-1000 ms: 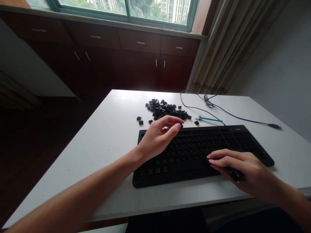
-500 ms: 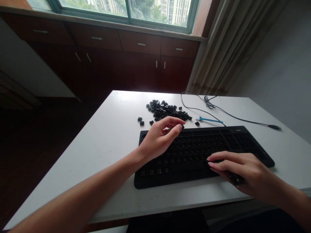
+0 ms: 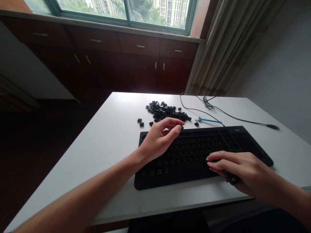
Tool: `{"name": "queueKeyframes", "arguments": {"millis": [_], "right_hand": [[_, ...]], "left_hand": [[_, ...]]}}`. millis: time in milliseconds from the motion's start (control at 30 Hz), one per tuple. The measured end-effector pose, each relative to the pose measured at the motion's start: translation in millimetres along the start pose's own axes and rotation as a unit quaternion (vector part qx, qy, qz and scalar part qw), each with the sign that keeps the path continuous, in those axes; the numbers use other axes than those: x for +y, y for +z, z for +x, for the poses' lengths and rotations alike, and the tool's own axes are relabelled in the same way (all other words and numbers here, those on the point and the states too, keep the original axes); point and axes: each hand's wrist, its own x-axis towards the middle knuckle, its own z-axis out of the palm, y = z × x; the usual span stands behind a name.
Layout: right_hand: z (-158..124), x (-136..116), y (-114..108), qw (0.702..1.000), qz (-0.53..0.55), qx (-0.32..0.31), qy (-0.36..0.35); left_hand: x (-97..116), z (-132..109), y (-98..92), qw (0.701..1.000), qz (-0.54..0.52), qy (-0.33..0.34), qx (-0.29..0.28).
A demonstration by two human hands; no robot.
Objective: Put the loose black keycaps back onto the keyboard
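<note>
A black keyboard [image 3: 194,152] lies on the white table [image 3: 114,136], most of its keycaps off. My left hand [image 3: 159,139] hovers over its upper left part with the fingers curled, and thumb and forefinger pinch a small black keycap [image 3: 182,126] at the keyboard's far edge. My right hand [image 3: 236,168] rests on the lower right part. Its fingertips press together on the key bed, and dark keycaps [image 3: 232,178] are tucked under its palm. A pile of loose black keycaps [image 3: 166,111] lies just beyond the keyboard.
A blue tool [image 3: 209,120] lies beyond the keyboard's right half. The keyboard's black cable [image 3: 218,110] loops to a plug [image 3: 272,127] at the right. A few stray keycaps [image 3: 141,122] lie left of the pile. Dark wooden cabinets [image 3: 136,61] and a curtain [image 3: 225,48] stand behind the table.
Both hands stay almost where they were. My right hand has shifted slightly left along the keyboard's front, and the view has tipped a little.
</note>
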Motion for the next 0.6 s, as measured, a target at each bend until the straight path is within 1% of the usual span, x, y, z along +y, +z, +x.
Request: {"name": "queueKeyframes", "arguments": {"millis": [100,233,300,367,433,500,533,567,600], "right_hand": [[-1.2,-0.6,-0.6,1.0,-0.005,-0.006,-0.002],[-2.9,-0.2,0.7,0.999,-0.012,-0.037,-0.002],[-2.2,-0.3,2.3,0.999,0.004,-0.043,0.015],[-1.2,-1.5,2.9,0.999,0.024,-0.027,0.041],[-0.5,-4.6,1.4,0.996,0.049,0.016,0.067],[0.9,-9.3,-1.8,0.985,0.104,0.091,0.102],[2.7,-12.1,-3.3,0.97,0.151,0.144,0.124],[5.8,-15.1,-4.2,0.946,0.211,0.202,0.143],[10.5,-18.2,-4.5,0.911,0.278,0.259,0.159]], "left_hand": [[-0.2,-0.2,0.1,1.0,0.001,-0.001,0.001],[-0.4,-0.3,-0.1,1.0,-0.005,-0.003,-0.003],[-0.1,-0.3,-0.2,1.0,-0.005,-0.005,-0.002],[0.3,-0.3,-0.3,1.0,-0.003,-0.007,0.0],[0.5,-0.2,-0.3,1.0,0.0,-0.011,0.0],[0.3,-0.2,-0.4,1.0,0.0,-0.012,-0.003],[0.2,-0.1,-0.5,1.0,-0.001,-0.011,-0.005],[-0.1,0.1,-0.6,1.0,-0.002,-0.01,-0.007],[-0.3,0.3,-0.8,1.0,-0.003,-0.01,-0.007]]}}
